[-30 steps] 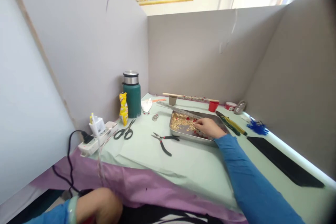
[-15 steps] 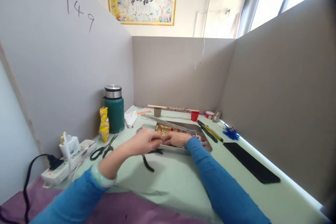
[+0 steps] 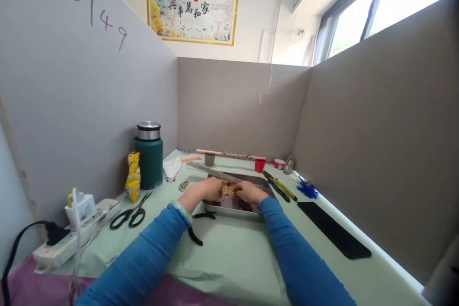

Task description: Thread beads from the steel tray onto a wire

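Nearest to me, black-handled pliers point(image 3: 196, 227) lie on the desk point(image 3: 236, 258), just short of the metal tray point(image 3: 233, 206). Over the tray's near half both hands meet: the left hand point(image 3: 201, 190) and the right hand point(image 3: 250, 192) have their fingers pinched in from either side on a small gold ornament with red stones point(image 3: 227, 188), held just above the tray. It looks light and thin, probably stamped filigree (the sort that bends if squeezed), with stones that could pop loose, so the safest hold is by its outer edges with the fingertips, gently. How tightly the fingers close I cannot tell from here. To the left lie scissors point(image 3: 129, 214); farther back stand a green flask point(image 3: 148, 155) and a red cup point(image 3: 260, 165).
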